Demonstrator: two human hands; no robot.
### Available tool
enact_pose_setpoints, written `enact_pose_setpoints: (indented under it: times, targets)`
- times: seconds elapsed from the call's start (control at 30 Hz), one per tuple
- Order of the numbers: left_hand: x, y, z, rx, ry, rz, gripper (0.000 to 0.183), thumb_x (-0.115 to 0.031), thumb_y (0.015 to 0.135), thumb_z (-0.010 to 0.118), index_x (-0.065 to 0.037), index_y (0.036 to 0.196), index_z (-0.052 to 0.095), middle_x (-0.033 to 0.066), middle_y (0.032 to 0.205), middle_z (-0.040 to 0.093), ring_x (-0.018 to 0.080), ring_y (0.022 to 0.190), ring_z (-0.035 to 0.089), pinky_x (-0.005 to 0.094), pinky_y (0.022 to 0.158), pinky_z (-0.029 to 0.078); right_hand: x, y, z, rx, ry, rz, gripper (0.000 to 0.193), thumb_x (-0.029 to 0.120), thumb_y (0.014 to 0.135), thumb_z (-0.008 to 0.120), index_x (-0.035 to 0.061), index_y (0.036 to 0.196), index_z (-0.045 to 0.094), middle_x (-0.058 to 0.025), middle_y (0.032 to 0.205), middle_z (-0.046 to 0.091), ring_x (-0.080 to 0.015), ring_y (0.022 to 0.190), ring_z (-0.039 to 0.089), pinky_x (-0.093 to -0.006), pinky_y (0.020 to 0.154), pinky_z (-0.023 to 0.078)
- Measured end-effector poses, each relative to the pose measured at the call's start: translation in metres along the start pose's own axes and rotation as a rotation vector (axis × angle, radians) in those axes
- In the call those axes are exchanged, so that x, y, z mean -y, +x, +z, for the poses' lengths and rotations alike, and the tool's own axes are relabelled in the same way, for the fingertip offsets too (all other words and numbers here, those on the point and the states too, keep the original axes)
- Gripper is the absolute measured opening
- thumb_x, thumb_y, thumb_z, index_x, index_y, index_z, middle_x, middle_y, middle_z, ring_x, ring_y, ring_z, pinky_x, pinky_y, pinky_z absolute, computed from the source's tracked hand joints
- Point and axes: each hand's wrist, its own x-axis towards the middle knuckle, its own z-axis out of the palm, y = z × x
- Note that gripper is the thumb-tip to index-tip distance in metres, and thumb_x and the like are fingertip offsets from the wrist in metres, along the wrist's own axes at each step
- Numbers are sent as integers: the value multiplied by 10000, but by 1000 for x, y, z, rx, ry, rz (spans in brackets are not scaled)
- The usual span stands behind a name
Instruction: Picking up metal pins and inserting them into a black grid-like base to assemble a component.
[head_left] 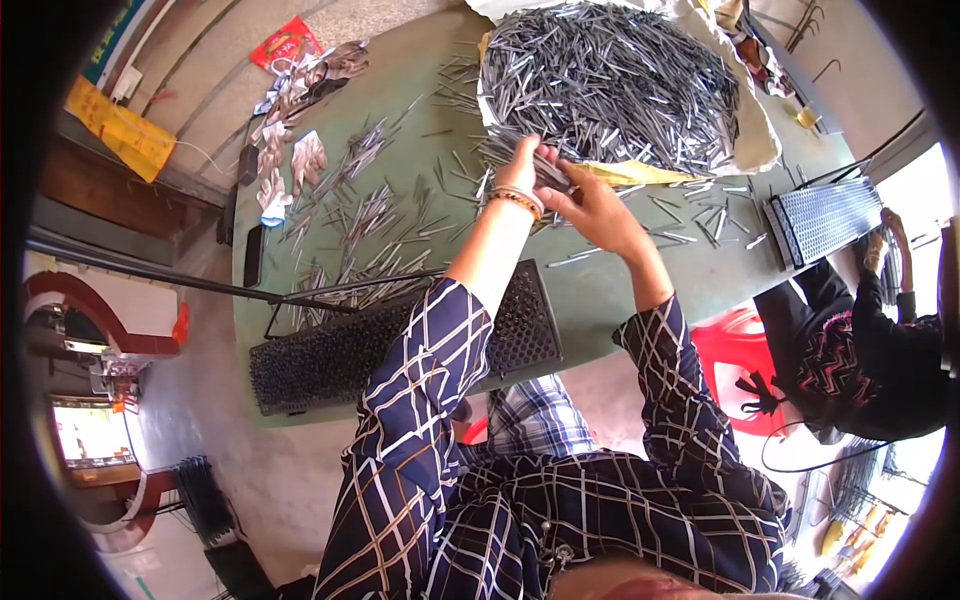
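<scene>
Both my hands reach out over a green table toward a big heap of thin grey metal pins lying on white and yellow sheeting. My left hand, with bead bracelets on its wrist, and my right hand together grip a small bundle of the pins at the heap's near edge. Under my left forearm lies a black perforated tray with pins standing in many of its holes. More loose pins are scattered across the table to the left.
A second perforated tray lies at the table's right edge, where another person in dark clothing sits working. A red plastic stool stands beside me. Gloves and rags lie at the far left, next to a red packet.
</scene>
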Motion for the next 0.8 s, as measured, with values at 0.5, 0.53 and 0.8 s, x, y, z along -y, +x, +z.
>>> enact_pose_setpoints:
  times: [0.5,0.53,0.8]
  targets:
    - [44,-41,24,294,409,663,352,-16,715,746,-60,1001,546,16,860,623,87,772,594,228,694,496,-29,11,50,-676,1670,388,344,316,948,473,58,1143,590,-60,1065,617,-170,932,573,-295,852,455]
    - [44,-45,23,323,429,684,355,-17,720,742,-58,1008,539,11,864,622,81,784,590,227,710,493,-28,9,50,-701,1608,429,350,313,948,472,55,1157,584,-60,1073,612,-167,933,571,-291,853,452]
    - [42,-47,6,210,399,552,96,-97,794,675,-30,848,632,31,777,648,117,666,605,263,623,495,-9,-3,56,-733,1444,679,368,377,946,461,55,1079,578,-61,1039,595,-183,927,562,-326,844,464]
